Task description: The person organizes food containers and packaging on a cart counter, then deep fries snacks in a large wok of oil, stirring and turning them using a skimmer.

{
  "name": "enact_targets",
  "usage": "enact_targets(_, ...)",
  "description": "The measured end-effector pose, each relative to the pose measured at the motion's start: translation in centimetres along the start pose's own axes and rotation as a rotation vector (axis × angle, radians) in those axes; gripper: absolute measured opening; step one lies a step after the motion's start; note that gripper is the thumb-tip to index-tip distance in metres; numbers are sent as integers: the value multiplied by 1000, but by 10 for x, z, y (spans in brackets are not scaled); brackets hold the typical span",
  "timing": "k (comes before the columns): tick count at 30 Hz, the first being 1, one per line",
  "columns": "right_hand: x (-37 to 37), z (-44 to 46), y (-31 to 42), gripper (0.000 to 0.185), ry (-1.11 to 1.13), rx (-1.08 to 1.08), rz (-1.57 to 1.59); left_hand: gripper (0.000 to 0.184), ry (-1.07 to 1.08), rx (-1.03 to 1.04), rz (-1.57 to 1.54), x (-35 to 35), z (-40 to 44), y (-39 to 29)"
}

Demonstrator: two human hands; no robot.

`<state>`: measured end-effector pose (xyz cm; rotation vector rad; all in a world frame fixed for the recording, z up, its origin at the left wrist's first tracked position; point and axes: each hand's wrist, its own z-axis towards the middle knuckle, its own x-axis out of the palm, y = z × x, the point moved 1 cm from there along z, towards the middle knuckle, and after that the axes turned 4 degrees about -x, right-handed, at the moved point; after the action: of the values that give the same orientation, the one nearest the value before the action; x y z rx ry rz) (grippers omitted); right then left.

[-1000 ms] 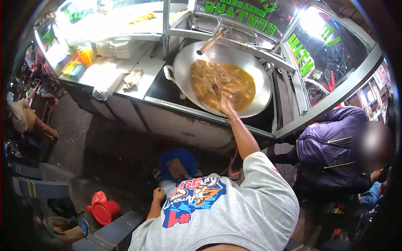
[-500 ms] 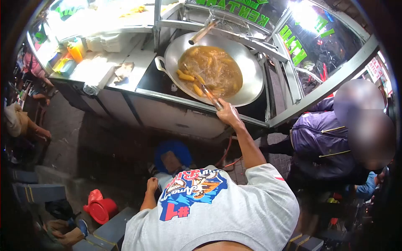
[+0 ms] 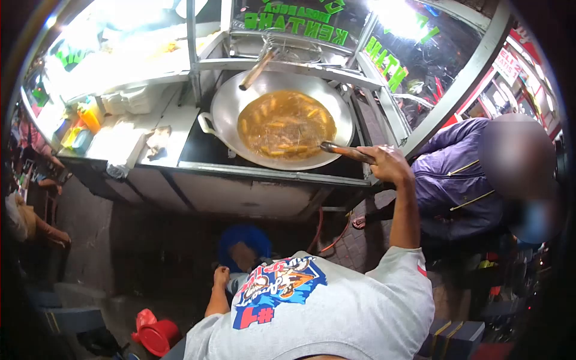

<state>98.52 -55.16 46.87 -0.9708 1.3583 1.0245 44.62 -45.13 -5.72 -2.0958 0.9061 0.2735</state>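
Note:
My right hand (image 3: 390, 163) is closed round the wooden handle of a cooking utensil (image 3: 353, 153) at the wok's right side. The utensil's metal collar shows, but its working end is lost in the oil. The wide metal wok (image 3: 225, 117) holds bubbling brown oil (image 3: 287, 114) with several yellowish pieces of food (image 3: 288, 149) frying in it, many gathered at the near side. Low down beside my leg, my left hand (image 3: 222, 276) has its fingers curled in, with nothing visible in them; the blue stool (image 3: 227, 243) is close by.
A wire strainer's wooden handle (image 3: 258, 71) juts over the wok's far left rim. Sauce bottles (image 3: 90, 117) and white boxes (image 3: 135, 101) stand on the left counter. A metal frame post (image 3: 462, 75) rises at right, near a person in a purple jacket (image 3: 447, 174). A red bucket (image 3: 159, 337) is behind left.
My right hand has moved right with the utensil, whose handle now lies nearly level across the wok's right rim. My view has shifted. The floating pieces are more spread out.

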Motion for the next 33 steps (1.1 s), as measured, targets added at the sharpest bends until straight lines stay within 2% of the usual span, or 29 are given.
enact_targets(2,-24,0,-3,44,80,-11,-33,25,-1,41,19,12,21,29)
enact_targets(4,-35,7,-5,43,208,-16,-44,25,-13,87,69,13,15,22)
enact_targets(7,-12,22,-15,44,239,-78,-38,23,14,47,53,12,-3,20)
enact_targets(9,1,35,-6,54,307,-116,-104,21,30,84,48,12,-6,23)
enact_targets(11,29,49,-2,57,414,-54,-96,17,54,41,-17,6,-28,5)
enact_targets(15,103,69,-3,59,265,-76,-94,19,-33,54,36,-9,-48,-6)
enact_targets(16,130,80,-12,69,303,-66,-91,19,-55,91,69,-5,-38,20)
enact_targets(17,129,86,-7,60,372,-11,-74,20,-78,127,101,-5,-31,33)
enact_targets(19,139,95,0,41,234,-18,-7,21,-61,97,108,-10,-44,26)
enact_targets(21,173,119,-9,42,219,26,15,20,-14,-31,55,-14,-55,14)
enact_targets(23,180,133,-3,39,99,66,155,18,-2,-46,26,-14,-54,10)
enact_targets(25,189,153,0,45,22,56,147,18,-7,-94,5,-14,-57,-2)
enact_targets(29,225,203,-6,45,-80,96,166,19,-23,-49,-14,-12,-43,-6)
enact_targets(32,288,249,-47,41,-285,-49,11,20,-34,-80,-154,-8,-39,-9)
enact_targets(33,239,241,-41,40,-118,48,90,20,-30,-61,-158,-7,-38,-4)
